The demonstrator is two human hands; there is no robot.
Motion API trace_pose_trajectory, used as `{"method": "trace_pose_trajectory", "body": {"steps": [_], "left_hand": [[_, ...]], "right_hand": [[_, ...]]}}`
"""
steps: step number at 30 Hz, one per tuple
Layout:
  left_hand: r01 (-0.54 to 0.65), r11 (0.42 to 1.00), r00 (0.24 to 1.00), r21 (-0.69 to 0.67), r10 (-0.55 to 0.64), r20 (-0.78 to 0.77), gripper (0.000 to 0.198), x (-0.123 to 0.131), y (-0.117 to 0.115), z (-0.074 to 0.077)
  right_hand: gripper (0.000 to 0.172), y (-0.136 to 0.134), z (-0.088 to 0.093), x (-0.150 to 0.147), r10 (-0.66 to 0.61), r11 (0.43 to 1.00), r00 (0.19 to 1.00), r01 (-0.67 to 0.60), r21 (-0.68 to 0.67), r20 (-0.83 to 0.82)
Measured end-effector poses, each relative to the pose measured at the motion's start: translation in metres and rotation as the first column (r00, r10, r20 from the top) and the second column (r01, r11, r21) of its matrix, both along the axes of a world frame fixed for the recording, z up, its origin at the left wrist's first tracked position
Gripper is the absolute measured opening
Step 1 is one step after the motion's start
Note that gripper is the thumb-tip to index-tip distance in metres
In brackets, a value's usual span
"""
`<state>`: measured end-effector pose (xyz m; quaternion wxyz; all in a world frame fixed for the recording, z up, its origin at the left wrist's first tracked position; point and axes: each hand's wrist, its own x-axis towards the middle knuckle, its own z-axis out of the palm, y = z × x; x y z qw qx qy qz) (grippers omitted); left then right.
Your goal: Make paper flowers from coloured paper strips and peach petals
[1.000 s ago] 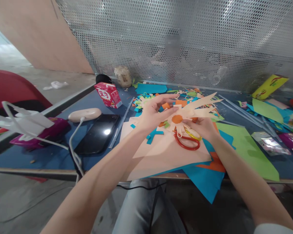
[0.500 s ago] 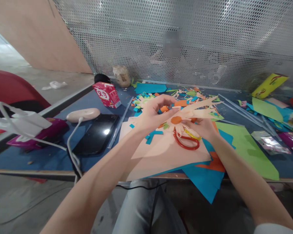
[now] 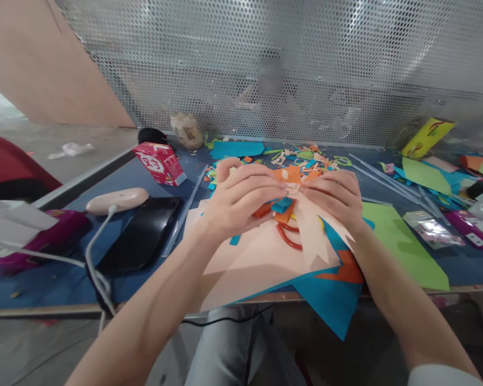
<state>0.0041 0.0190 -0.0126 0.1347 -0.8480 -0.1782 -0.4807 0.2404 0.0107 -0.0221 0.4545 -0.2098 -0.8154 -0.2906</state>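
Note:
My left hand (image 3: 237, 198) and my right hand (image 3: 336, 197) are raised together over the table, fingertips meeting, both closed on a peach paper flower cut-out (image 3: 312, 233). Its pointed petals hang down toward me under my right hand. Small blue and orange scraps (image 3: 282, 208) show beneath my left fingers. Red-handled scissors (image 3: 286, 237) lie under my hands on a peach sheet (image 3: 249, 262), partly hidden. Blue and orange sheets (image 3: 338, 292) stick out past the table's front edge.
A black tablet (image 3: 143, 233), a beige mouse-like device (image 3: 115, 199) with white cable and a purple object (image 3: 36, 238) lie left. A red carton (image 3: 161, 162) stands behind them. Green paper (image 3: 402, 241), straws, a foil packet (image 3: 429, 229) and scraps lie right. Perforated metal screen (image 3: 306, 69) backs the table.
The paper flower was turned over from lying petals-away to hanging petals-toward me. Both hands came together on it, and the view shifted slightly right.

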Motion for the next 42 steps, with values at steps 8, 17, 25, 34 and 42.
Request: {"method": "trace_pose_trajectory", "body": {"steps": [8, 17, 25, 34, 42], "left_hand": [[0.085, 0.967, 0.996, 0.241, -0.092, 0.019, 0.016, 0.005, -0.009, 0.002], [0.148, 0.971, 0.986, 0.189, -0.16, 0.049, 0.026, 0.005, -0.006, -0.001], [0.086, 0.967, 0.993, 0.241, -0.102, 0.056, 0.025, 0.006, -0.01, 0.007], [0.098, 0.974, 0.989, 0.206, -0.118, 0.09, 0.032, 0.012, -0.013, 0.008], [0.348, 0.887, 0.928, -0.304, -0.278, 0.248, 0.054, 0.008, -0.007, 0.002]], "right_hand": [[0.023, -0.001, 0.001, -0.002, -0.049, 0.983, 0.999, 0.048, 0.175, 0.001], [0.016, 0.002, -0.002, -0.002, -0.043, 0.989, 0.999, 0.045, 0.143, -0.019], [0.018, 0.001, -0.002, -0.003, -0.036, 0.996, 0.999, 0.037, 0.084, -0.019], [0.025, 0.006, -0.007, -0.002, 0.104, 0.989, 0.993, -0.109, -0.096, -0.049], [0.019, 0.009, -0.004, -0.003, 0.261, 0.849, 0.952, -0.306, -0.43, -0.161]]}}
